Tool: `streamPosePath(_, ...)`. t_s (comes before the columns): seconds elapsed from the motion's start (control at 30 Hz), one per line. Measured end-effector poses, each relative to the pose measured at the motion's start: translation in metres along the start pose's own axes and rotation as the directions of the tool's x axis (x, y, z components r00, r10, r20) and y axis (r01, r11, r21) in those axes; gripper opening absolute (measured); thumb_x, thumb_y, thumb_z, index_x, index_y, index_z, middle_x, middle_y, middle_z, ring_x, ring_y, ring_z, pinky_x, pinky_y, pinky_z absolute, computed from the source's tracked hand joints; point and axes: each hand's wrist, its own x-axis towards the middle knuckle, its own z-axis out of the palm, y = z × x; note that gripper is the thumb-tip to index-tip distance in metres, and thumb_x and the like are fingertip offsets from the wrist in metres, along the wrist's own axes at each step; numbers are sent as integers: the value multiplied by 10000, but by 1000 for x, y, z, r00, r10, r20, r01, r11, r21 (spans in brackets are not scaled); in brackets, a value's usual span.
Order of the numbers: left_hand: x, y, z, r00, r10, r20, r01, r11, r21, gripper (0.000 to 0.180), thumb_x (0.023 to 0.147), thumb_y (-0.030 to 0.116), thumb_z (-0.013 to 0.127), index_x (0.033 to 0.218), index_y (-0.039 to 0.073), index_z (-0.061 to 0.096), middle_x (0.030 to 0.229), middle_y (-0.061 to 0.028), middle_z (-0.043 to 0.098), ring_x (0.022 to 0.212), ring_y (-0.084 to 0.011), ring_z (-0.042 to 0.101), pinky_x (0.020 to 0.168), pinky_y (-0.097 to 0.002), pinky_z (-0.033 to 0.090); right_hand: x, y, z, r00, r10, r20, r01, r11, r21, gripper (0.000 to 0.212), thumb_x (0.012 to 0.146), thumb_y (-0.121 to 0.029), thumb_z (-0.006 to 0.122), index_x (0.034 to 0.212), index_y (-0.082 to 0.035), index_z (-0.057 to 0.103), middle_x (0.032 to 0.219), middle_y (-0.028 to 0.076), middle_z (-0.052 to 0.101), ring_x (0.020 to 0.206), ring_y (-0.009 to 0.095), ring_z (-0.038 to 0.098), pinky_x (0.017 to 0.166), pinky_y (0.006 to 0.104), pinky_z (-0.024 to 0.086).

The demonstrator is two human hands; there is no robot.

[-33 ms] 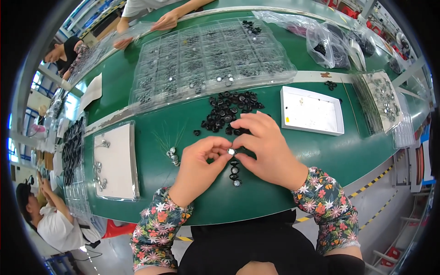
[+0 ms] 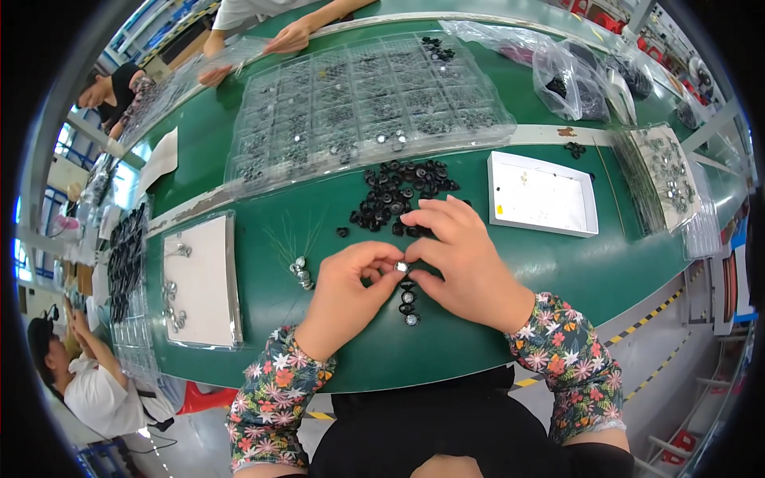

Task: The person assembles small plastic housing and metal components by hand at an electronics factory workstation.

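Between the fingertips of my left hand (image 2: 351, 285) and my right hand (image 2: 466, 267) is a small shiny silver round piece (image 2: 401, 268). Both thumbs and index fingers are closed about it, and they cover much of it. Just below, a short row of black round pieces with silver centres (image 2: 409, 297) hangs or lies in a line; whether it joins the held piece I cannot tell. Beyond my fingers is a loose pile of black round pieces (image 2: 390, 195). Left of my left hand lies a cluster of silver pieces (image 2: 301, 272) with thin wires fanning out.
A white box (image 2: 542, 195) with a few specks stands at right. At left is a pale board (image 2: 203, 279) bearing silver pieces. A clear compartment tray (image 2: 366, 95) with small parts spans the back, near a co-worker's hands (image 2: 287, 38). Wires lie beside another board (image 2: 665, 171) at far right.
Both hands have shifted very slightly toward me with the silver piece, still pinched between them. The co-worker's hands at the back have barely moved.
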Motion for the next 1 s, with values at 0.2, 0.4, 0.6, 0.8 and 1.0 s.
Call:
streamPosePath(0.2,2,9,3,995,96,35,-102,939,329,158,758,10,693,911,27,660,837,-89,651,728,-191,634,590,-294,486,-4,0,-10,989,-6,146,25,991,-134,86,695,-56,637,778,-47,656,1247,141,528,1299,358,374,1100,537,261)
streamPosePath(0.4,-1,2,-1,976,180,126,-215,900,380,120,745,30,693,858,33,653,864,-107,656,825,-293,610,734,-375,477,-5,-10,-13,970,-13,244,49,988,-143,124,700,-50,607,812,-28,656,1277,149,526,1345,355,331,1129,513,225)
streamPosePath(0.6,-15,14,-11,960,271,64,-268,836,479,156,751,24,677,904,37,651,881,-107,661,837,-299,610,746,-389,484,-10,-16,-16,964,-19,266,61,987,-152,91,679,-33,633,766,-33,658,1244,133,541,1318,348,368,1119,529,239)
streamPosePath(0.8,-20,13,-72,934,332,-129,-103,599,794,96,713,-3,689,797,35,663,795,-105,615,795,-304,578,702,-396,474,1,-16,-15,983,-11,182,38,989,-143,87,696,-25,653,782,-38,655,1183,124,558,1263,354,423,1099,527,280)
streamPosePath(1.0,-10,-1,-76,978,182,-100,17,412,911,115,675,86,750,724,37,658,737,-101,566,749,-298,558,656,-399,460,10,-26,-16,981,-35,189,57,992,-110,149,724,-41,690,865,-66,650,1201,90,553,1269,345,419,1101,535,275)
